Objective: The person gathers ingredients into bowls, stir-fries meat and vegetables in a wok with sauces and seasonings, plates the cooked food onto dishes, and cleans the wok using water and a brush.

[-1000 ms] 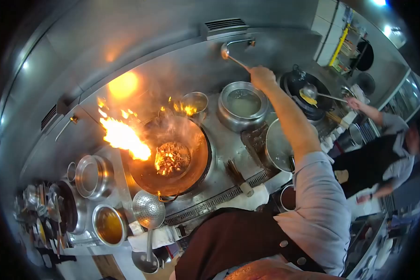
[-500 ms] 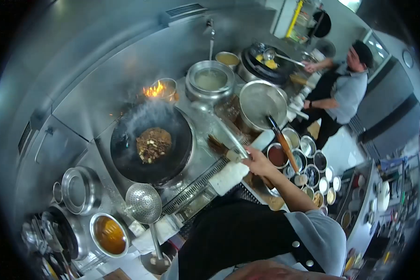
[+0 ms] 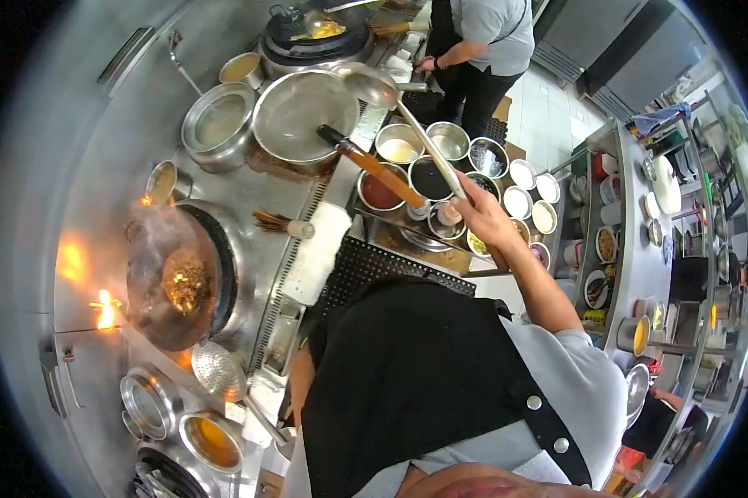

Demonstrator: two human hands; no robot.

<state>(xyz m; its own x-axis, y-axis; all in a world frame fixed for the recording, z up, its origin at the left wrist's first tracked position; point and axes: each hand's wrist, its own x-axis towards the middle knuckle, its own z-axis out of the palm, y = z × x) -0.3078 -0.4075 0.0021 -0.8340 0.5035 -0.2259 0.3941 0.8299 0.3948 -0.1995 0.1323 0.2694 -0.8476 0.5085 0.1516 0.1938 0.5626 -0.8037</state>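
Observation:
My right hand (image 3: 484,217) is wrapped round the long handle of a ladle (image 3: 428,145), over the seasoning bowls. The ladle's round bowl hangs beside the large strainer-topped pot (image 3: 306,116). Browned chopped food (image 3: 186,282) lies in a dark, tilted wok (image 3: 146,286), with smoke above it and a flame (image 3: 106,310) at its far left edge. Only a strip of my left forearm shows beside the apron; my left hand is hidden. A perforated skimmer (image 3: 219,371) lies near the wok's lower edge.
Metal bowls of sauces and seasonings (image 3: 430,178) surround my right hand. A wooden-handled tool (image 3: 382,170) crosses the large pot's rim. A bamboo brush (image 3: 284,224) and white cloth (image 3: 320,253) lie by the stove edge. A co-worker (image 3: 482,50) stands at the far wok (image 3: 316,41).
The view has turned right. My right hand has come down from the wall tap with the ladle and out over the bowls. The wok's flames shrank, then a small one reappeared; the wok now tilts.

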